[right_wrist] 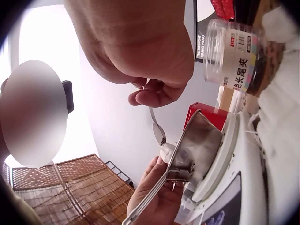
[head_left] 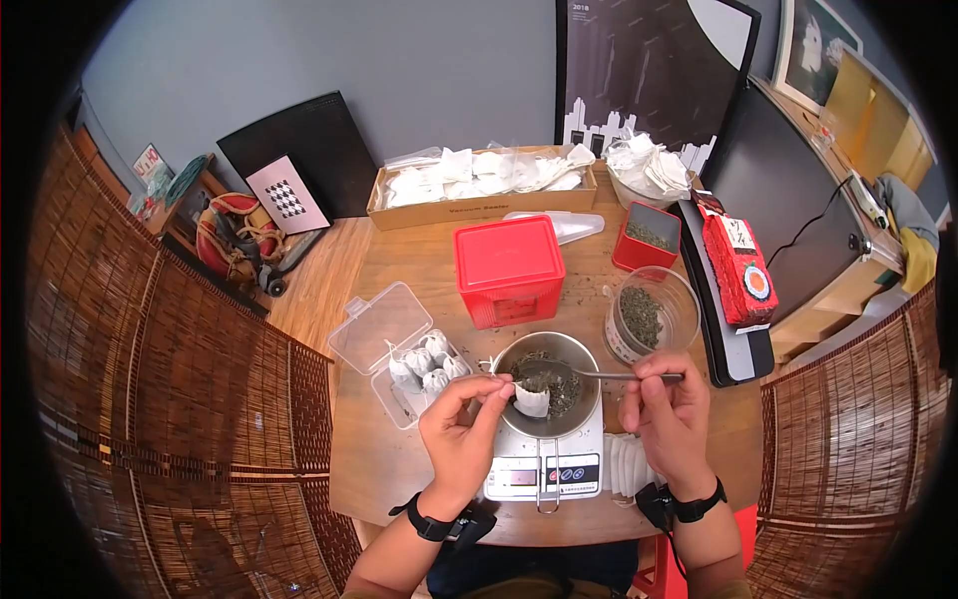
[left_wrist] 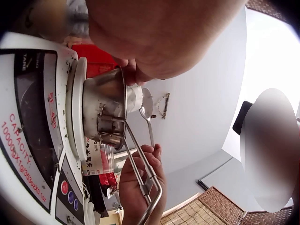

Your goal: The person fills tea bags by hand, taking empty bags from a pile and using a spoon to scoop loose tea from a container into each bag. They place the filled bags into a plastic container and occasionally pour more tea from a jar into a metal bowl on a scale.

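Note:
The left hand (head_left: 461,429) pinches the edge of a small white pouch (head_left: 532,401) over a metal pot (head_left: 587,411) of dried leaves. In the right hand (head_left: 671,419) is the handle of a metal spoon (head_left: 611,375), whose bowl is at the pouch's mouth. The right wrist view shows the spoon (right_wrist: 157,129) above the pouch (right_wrist: 167,152), level with the pot's rim. The pot rests on a white digital scale (head_left: 511,461). What the pouch holds inside is hidden.
Left of the pot, an open clear box (head_left: 396,411) holds several filled pouches. Behind stand a red tin (head_left: 509,262) and a carton (head_left: 479,204) of white pouches. A clear jar (head_left: 687,299) of leaves is at the right; flat pouches (head_left: 627,464) lie beside the scale.

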`<state>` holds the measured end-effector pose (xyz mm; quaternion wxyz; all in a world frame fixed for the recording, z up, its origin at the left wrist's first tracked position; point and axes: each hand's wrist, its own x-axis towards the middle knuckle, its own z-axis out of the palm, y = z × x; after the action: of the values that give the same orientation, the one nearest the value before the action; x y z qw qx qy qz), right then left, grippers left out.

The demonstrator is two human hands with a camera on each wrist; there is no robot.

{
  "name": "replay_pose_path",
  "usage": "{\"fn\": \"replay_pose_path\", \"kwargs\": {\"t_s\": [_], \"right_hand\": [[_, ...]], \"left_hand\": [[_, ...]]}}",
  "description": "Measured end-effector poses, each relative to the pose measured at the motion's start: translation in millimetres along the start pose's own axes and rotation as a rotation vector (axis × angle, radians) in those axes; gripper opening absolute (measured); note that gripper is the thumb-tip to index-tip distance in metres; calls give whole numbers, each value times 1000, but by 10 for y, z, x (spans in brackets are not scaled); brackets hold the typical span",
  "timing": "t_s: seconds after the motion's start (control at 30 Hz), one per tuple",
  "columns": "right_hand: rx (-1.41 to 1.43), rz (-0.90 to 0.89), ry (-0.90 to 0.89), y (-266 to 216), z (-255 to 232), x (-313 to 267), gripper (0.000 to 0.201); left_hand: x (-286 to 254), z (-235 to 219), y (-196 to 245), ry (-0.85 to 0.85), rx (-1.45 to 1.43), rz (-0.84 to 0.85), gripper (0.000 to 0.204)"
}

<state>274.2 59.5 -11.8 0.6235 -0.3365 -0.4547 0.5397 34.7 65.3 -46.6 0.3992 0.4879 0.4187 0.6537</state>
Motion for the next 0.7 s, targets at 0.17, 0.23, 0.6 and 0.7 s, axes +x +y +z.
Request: {"fn": "replay_pose_path", "kwargs": {"t_s": [0.17,0.23,0.6,0.7], "right_hand": [[-165,-103,-75,-31,-18,-15,12],[-155,-89,8,-42,6,-45,12],[-304,169,34,-37,5,-35,12],[-333,173,28,0,49,-26,11]], "left_hand": [[0,3,21,8,-30,-31,14],[-8,-5,17,12,-22,-16,14],[-62,-10,23,53,64,253,14],[-74,-18,23,63,71,278,15]]}}
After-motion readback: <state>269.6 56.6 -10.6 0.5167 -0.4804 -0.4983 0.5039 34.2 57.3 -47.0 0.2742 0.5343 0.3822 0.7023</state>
